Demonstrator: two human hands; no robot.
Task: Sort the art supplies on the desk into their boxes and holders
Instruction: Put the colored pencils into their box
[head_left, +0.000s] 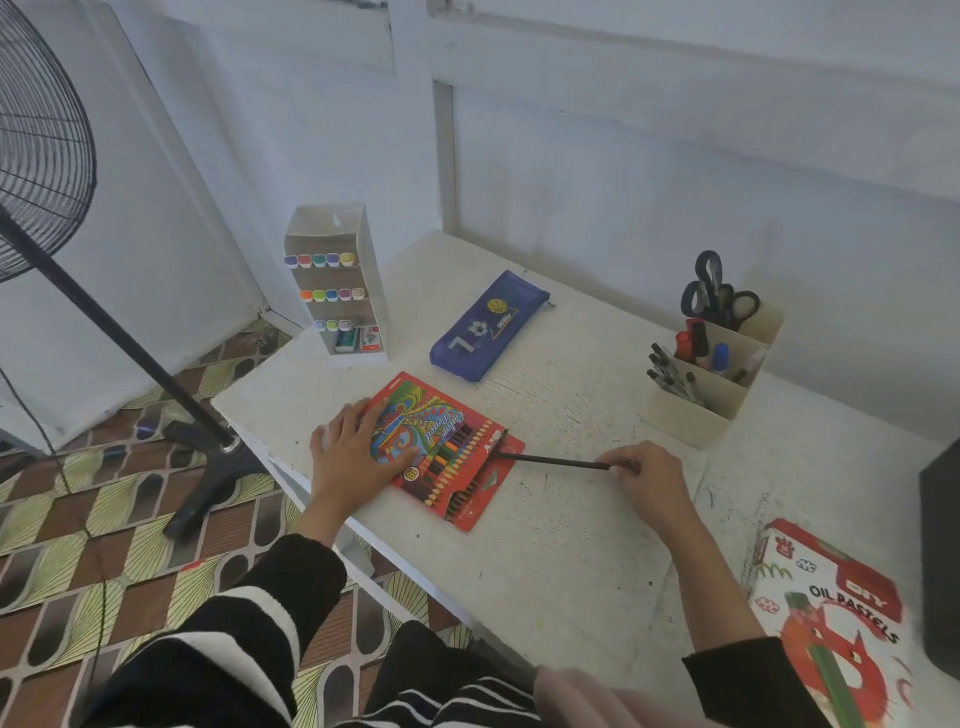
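Dark pencil (553, 461) is pinched at its right end by the right hand (649, 478), long axis run leftward with its tip at the open edge of the red pencil box (452, 447), which is pinned to the desk (571, 545) by the left hand (353, 452), fingers straight.
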